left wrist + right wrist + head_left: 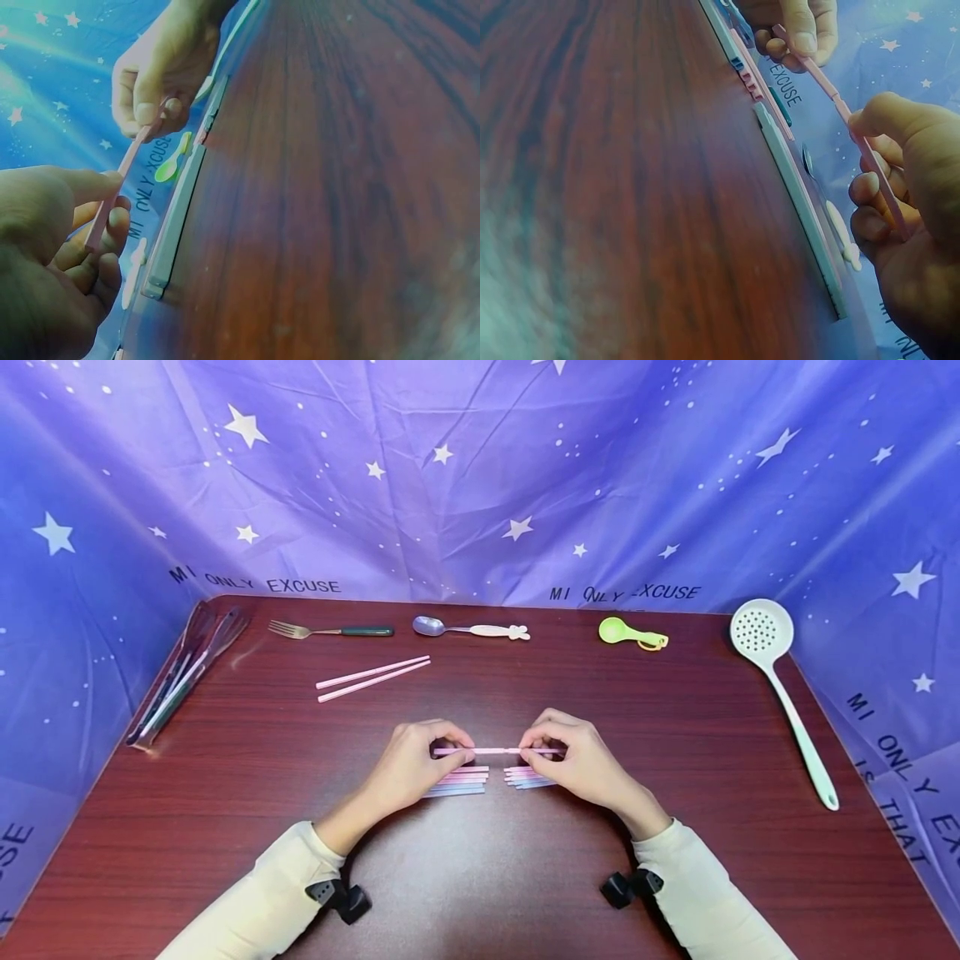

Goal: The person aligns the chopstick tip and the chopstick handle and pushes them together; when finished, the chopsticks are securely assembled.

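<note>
Between thumb and fingers my left hand (pixel 420 760) pinches a pink chopstick half (pixel 487 750). My right hand (pixel 577 756) pinches a second pink chopstick half (pixel 877 169) the same way. Held level above the table, the halves line up end to end, with a notched joint showing between the hands. Under the left hand lies a row of pink and blue chopstick pieces (pixel 471 778). A similar row of pieces with narrower ends (pixel 520 777) lies under the right hand. Both rows are partly hidden by the hands.
Beyond the hands lie two pink chopsticks (pixel 375 672), a fork (pixel 330 631), a spoon (pixel 472 628) and a green measuring spoon (pixel 626 632). A pale slotted skimmer (pixel 787 702) lies at the right. At the left edge is a clear bag of utensils (pixel 187 677). Starry cloth (pixel 480 485) surrounds the table.
</note>
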Demonstrator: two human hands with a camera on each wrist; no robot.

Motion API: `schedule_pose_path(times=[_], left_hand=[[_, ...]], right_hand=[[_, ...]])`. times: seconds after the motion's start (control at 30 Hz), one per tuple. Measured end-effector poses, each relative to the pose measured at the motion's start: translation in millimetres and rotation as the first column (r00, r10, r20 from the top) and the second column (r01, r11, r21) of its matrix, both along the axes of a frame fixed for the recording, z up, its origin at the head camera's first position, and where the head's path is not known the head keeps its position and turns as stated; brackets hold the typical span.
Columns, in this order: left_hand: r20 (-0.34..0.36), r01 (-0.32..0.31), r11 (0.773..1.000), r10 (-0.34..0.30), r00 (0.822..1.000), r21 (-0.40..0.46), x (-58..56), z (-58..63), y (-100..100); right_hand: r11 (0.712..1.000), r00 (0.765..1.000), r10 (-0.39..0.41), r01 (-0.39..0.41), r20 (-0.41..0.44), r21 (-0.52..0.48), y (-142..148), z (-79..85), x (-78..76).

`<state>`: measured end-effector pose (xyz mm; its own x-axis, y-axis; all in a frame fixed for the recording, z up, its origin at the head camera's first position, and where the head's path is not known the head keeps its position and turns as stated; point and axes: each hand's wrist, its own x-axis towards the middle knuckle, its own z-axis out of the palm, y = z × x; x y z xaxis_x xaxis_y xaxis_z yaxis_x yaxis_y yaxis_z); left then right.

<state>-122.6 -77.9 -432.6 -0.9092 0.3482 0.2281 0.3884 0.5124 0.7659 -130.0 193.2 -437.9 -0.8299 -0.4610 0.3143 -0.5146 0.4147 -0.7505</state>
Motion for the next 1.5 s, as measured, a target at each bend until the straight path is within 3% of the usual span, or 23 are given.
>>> schedule_pose_path(times=[0.37, 0.77, 1.1, 1.5], left_hand=[[-0.013, -0.004, 1.000, 0.003, 1.000, -0.003, 0.9, -1.7, 1.2], [-0.004, -0.004, 1.000, 0.004, 1.000, 0.004, 2.0, -2.7, 2.2], [0.021, -0.006, 1.000, 0.006, 1.000, 0.018, 1.7, -1.0, 2.7], [0.009, -0.031, 0.999, 0.031, 0.999, -0.008, 0.9, -1.1, 1.1]], right_hand=[[1.000, 0.999, 0.009, -0.009, -0.034, 0.018, -2.0, -3.7, 0.1], [0.998, 0.999, -0.034, 0.035, 0.006, -0.061, -4.0, -3.2, 1.6], [0.997, 0.999, -0.030, 0.033, 0.042, -0.064, -2.7, -2.8, 1.7], [0.998, 0.999, -0.039, 0.040, 0.021, -0.051, -4.2, -2.6, 1.1]])
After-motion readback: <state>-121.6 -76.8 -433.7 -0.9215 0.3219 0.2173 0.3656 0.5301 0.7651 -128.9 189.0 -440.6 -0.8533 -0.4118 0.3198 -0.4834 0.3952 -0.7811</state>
